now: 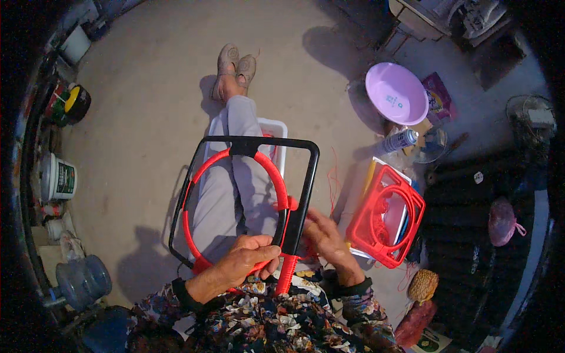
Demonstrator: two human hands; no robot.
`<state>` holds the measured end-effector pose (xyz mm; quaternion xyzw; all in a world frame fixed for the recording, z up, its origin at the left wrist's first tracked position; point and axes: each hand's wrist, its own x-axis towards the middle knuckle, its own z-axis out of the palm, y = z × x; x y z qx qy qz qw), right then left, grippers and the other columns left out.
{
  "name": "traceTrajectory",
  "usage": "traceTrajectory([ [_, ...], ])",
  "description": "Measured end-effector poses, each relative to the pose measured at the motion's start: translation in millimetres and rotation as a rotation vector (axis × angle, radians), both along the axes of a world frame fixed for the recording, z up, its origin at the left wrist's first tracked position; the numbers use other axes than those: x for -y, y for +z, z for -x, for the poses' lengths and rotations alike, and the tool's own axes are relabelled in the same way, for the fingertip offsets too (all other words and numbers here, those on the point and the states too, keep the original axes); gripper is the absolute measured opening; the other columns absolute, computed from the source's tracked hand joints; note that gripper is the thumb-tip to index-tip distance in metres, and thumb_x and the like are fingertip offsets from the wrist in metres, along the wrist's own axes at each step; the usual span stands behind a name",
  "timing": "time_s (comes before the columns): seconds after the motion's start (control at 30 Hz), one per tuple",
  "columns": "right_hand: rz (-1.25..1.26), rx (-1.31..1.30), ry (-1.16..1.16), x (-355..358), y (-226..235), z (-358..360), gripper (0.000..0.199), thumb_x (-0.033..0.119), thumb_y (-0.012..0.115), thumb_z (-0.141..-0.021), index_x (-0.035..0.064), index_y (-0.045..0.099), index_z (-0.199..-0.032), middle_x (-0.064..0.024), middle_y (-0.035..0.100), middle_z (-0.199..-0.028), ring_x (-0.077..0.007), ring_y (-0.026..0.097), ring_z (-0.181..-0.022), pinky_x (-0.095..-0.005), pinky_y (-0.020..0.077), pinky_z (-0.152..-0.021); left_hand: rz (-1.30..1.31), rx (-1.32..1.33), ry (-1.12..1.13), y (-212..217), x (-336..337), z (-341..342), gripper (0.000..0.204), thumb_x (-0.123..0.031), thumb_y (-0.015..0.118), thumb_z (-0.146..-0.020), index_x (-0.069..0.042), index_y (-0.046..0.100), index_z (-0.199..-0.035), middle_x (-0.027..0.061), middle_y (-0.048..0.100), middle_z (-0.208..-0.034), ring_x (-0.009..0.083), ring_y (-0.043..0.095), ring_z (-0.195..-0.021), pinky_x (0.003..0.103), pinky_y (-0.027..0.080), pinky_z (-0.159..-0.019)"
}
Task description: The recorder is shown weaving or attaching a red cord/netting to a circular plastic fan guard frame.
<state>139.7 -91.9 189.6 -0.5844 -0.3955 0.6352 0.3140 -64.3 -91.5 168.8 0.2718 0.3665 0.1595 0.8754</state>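
A black frame with rounded corners lies over my lap, holding a round ring mostly covered in red. Part of the ring's right side shows black. My left hand is closed around the ring's lower right side, thumb on top. Below it, a red ribbed section covers the frame's lower right bar. A small red piece sits on the ring's right side, too unclear to name. Beside the frame's right bar is my right hand, smeared by motion; whether its fingers hold anything cannot be made out.
To the right, a similar red frame rests on a white container, with loose red strands nearby. Beyond stand a spray can and a purple basin. A white bin is under my legs. Buckets and a water jug line the left.
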Motion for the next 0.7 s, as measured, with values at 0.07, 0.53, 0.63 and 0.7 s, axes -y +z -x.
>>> traceTrajectory([
  [0.07,-0.047,-0.044,-0.108,4,-13,-22,0.024,0.021,0.047,-0.094,0.0042,0.047,-0.112,-0.0012,0.055,-0.077,-0.0072,0.048,-0.066,-0.0207,0.0394,-0.057,-0.012,0.0,-0.01,1,-1,-4,0.024,-0.024,0.051,-0.089,-0.002,0.053,-0.081,0.0039,0.056,-0.064,0.0085,0.05,-0.051,0.021,0.035,-0.044],
  [0.53,-0.22,-0.343,-0.39,8,16,-40,0.036,0.02,0.061,-0.085,0.0045,0.045,-0.114,-0.0012,0.055,-0.081,-0.0086,0.053,-0.068,-0.0219,0.045,-0.063,-0.168,0.015,0.106,26,10,16,0.02,-0.016,0.05,-0.09,0.0,0.052,-0.078,0.0053,0.054,-0.063,0.0086,0.047,-0.053,0.022,0.035,-0.047],
  [0.63,-0.098,-0.293,-0.254,23,24,-32,0.042,0.016,0.067,-0.079,0.0034,0.052,-0.116,0.0007,0.057,-0.087,-0.0051,0.052,-0.069,-0.0206,0.0435,-0.061,-0.177,0.014,0.118,26,14,23,0.018,-0.016,0.051,-0.089,0.0,0.053,-0.08,0.0051,0.055,-0.063,0.0085,0.048,-0.054,0.022,0.035,-0.048],
  [0.7,0.056,-0.294,-0.097,34,32,-21,0.04,0.014,0.069,-0.077,0.0045,0.056,-0.114,0.0019,0.058,-0.09,-0.0026,0.051,-0.066,-0.018,0.0418,-0.058,-0.173,-0.004,0.121,29,15,23,0.017,-0.015,0.052,-0.089,0.0,0.053,-0.081,0.0051,0.055,-0.064,0.0086,0.048,-0.054,0.022,0.035,-0.048],
])
